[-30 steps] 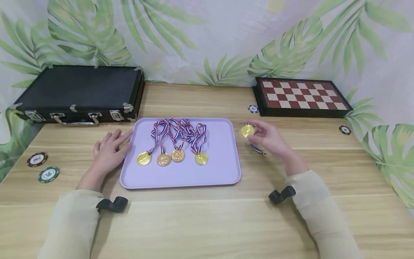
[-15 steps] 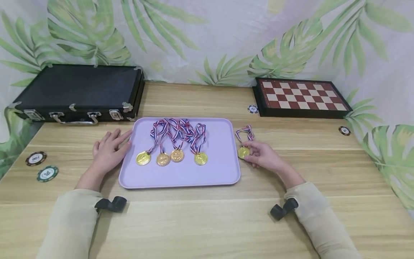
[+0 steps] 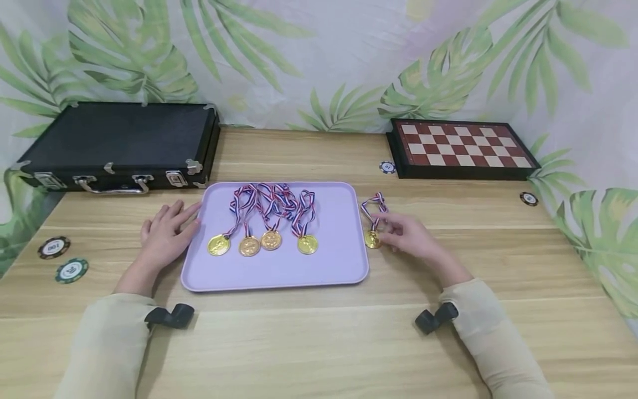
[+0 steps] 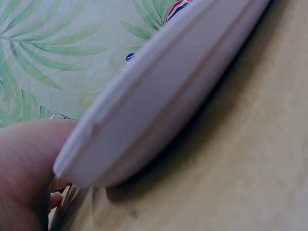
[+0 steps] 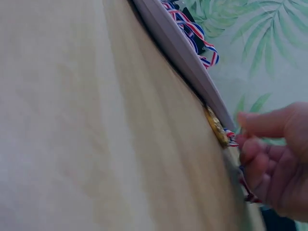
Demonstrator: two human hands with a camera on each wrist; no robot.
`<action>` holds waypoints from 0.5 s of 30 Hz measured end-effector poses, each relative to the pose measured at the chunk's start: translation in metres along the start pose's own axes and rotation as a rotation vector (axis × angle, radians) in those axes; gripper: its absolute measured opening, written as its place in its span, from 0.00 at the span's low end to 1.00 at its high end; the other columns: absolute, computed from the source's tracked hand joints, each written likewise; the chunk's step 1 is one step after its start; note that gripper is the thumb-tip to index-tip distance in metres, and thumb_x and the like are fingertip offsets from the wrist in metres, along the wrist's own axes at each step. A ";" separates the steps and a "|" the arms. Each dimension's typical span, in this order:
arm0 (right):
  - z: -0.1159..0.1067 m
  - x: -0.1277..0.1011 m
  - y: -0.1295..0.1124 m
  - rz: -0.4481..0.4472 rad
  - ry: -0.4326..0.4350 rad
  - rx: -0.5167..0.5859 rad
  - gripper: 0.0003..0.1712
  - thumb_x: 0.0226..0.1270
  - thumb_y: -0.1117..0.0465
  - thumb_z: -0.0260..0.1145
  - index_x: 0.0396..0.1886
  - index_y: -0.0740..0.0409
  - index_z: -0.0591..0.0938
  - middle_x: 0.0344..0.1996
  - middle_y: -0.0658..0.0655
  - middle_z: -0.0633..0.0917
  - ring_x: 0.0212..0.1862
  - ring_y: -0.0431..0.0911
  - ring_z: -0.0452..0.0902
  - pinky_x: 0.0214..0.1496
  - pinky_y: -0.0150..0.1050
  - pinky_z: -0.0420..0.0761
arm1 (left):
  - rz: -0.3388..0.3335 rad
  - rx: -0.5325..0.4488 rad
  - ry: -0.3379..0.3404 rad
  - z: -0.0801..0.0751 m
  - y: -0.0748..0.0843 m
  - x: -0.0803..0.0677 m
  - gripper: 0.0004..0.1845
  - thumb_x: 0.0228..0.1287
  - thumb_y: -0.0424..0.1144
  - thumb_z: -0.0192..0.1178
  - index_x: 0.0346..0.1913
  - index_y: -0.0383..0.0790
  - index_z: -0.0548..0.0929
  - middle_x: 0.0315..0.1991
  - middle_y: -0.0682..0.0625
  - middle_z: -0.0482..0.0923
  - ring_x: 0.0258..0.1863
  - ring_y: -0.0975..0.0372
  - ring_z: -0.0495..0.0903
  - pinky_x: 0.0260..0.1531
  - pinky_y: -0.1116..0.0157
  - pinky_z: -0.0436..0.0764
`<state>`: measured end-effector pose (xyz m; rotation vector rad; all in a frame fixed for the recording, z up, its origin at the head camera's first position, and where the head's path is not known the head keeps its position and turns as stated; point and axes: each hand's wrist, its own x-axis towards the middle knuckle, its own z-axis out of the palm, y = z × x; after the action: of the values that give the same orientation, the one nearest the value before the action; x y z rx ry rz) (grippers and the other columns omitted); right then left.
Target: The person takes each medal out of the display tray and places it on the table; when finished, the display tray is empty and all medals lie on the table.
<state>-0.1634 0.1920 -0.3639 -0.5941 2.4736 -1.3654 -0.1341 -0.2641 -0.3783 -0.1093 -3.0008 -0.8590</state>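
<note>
Head view: I note four medals (image 3: 264,242) lined up on the tray (image 3: 339,260), a fifth medal (image 3: 371,239) on the table beside its right edge under my right hand's (image 3: 408,235) loose fingertips, left hand (image 3: 161,235) flat at the left edge.

A gold medal (image 3: 371,239) lies flat on the wooden counter, just beside the right edge of the lilac tray (image 3: 329,271) at about its 3 o'clock. Its disc is round and shiny, with embossing too small to read. A red, white and blue ribbon (image 3: 375,206) runs from the disc toward 12 o'clock and ends in a crumpled loop on the counter. In the right wrist view the disc (image 5: 215,126) appears edge-on, touching or nearly touching the tray's rim.
</note>
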 end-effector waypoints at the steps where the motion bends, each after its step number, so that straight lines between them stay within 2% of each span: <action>1: -0.001 0.000 -0.005 -0.018 0.025 0.016 0.25 0.54 0.70 0.61 0.54 0.64 0.70 0.21 0.59 0.76 0.18 0.44 0.68 0.17 0.32 0.69 | 0.000 0.001 -0.001 0.000 0.000 0.000 0.26 0.64 0.50 0.39 0.62 0.41 0.60 0.62 0.31 0.46 0.61 0.40 0.36 0.49 0.40 0.30; 3: 0.001 0.002 -0.018 -0.077 0.064 0.021 0.24 0.54 0.71 0.61 0.53 0.66 0.70 0.22 0.59 0.77 0.21 0.45 0.69 0.20 0.32 0.71 | 0.000 0.002 0.000 0.000 0.000 0.000 0.26 0.64 0.50 0.39 0.62 0.41 0.60 0.62 0.31 0.46 0.61 0.40 0.36 0.49 0.40 0.30; 5: 0.009 0.005 -0.030 -0.156 0.058 0.005 0.23 0.53 0.70 0.62 0.51 0.67 0.72 0.23 0.57 0.78 0.24 0.45 0.71 0.24 0.33 0.73 | -0.001 0.003 0.002 0.000 0.000 0.000 0.26 0.64 0.50 0.40 0.62 0.41 0.60 0.62 0.31 0.46 0.61 0.40 0.36 0.50 0.40 0.30; 8: 0.026 0.012 -0.044 -0.261 -0.024 -0.022 0.20 0.52 0.69 0.63 0.47 0.66 0.75 0.25 0.53 0.78 0.29 0.43 0.72 0.31 0.35 0.74 | -0.003 0.003 -0.002 0.001 0.000 0.001 0.26 0.64 0.50 0.39 0.62 0.41 0.60 0.62 0.31 0.46 0.61 0.40 0.36 0.50 0.40 0.30; 11: 0.045 0.022 -0.050 -0.333 -0.115 -0.061 0.18 0.52 0.66 0.64 0.44 0.63 0.78 0.28 0.53 0.78 0.32 0.43 0.72 0.35 0.37 0.74 | -0.005 0.002 -0.003 0.001 0.000 0.001 0.27 0.64 0.51 0.39 0.62 0.42 0.60 0.62 0.32 0.46 0.61 0.40 0.36 0.50 0.40 0.29; 15: 0.063 0.038 -0.052 -0.341 -0.192 -0.147 0.21 0.51 0.62 0.66 0.47 0.59 0.77 0.30 0.54 0.78 0.33 0.43 0.70 0.35 0.34 0.72 | -0.009 0.000 -0.006 0.002 0.000 0.001 0.27 0.64 0.51 0.39 0.62 0.42 0.60 0.62 0.32 0.45 0.61 0.40 0.36 0.50 0.40 0.29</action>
<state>-0.1591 0.1027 -0.3541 -1.1674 2.4059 -1.1710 -0.1352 -0.2633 -0.3798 -0.0980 -3.0089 -0.8607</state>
